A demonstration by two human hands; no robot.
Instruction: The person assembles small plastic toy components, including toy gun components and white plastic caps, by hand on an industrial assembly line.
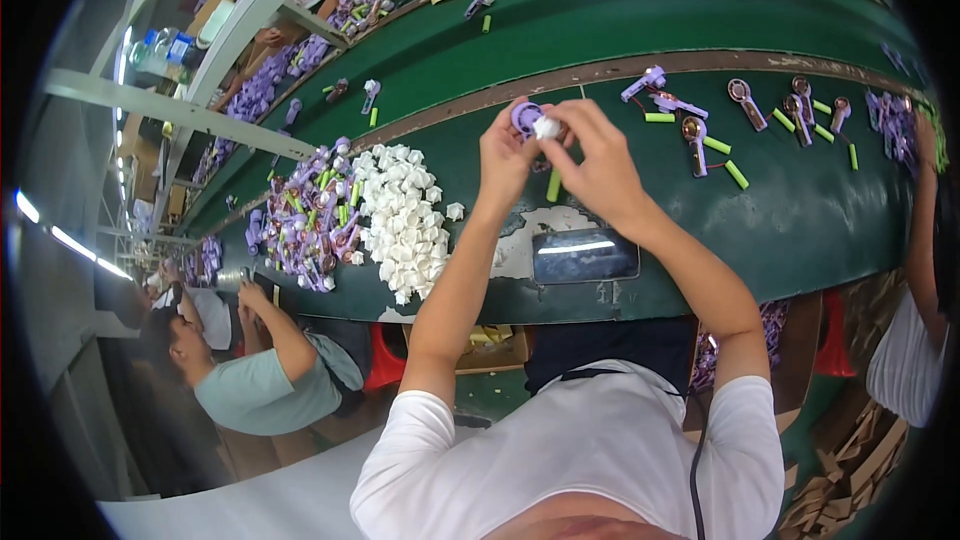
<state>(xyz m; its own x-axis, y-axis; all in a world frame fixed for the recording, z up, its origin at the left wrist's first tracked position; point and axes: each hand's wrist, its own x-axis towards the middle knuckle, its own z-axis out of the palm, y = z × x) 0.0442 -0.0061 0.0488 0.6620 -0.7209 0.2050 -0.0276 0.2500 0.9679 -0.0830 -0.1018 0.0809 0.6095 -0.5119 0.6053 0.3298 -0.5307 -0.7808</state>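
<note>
Over the green bench, my left hand [505, 158] is closed round a small purple handheld fan body [525, 120] with a round head. A green battery cell [553, 186] hangs below it. With closed fingertips, my right hand [603, 162] pinches a white fan blade [546, 128] against the round head; I cannot make out whether it sits on the shaft. Left of my left forearm lies a heap of white fan blades [405, 225], beside a pile of purple fan bodies with green cells [305, 210].
A dark phone [586, 256] lies on the bench in front of me. Several opened fan bodies with wired cells [695, 140] lie to the right. A raised brown edge [440, 118] borders the far belt [640, 15]. Co-workers sit left and right; a metal frame [180, 112] stands at left.
</note>
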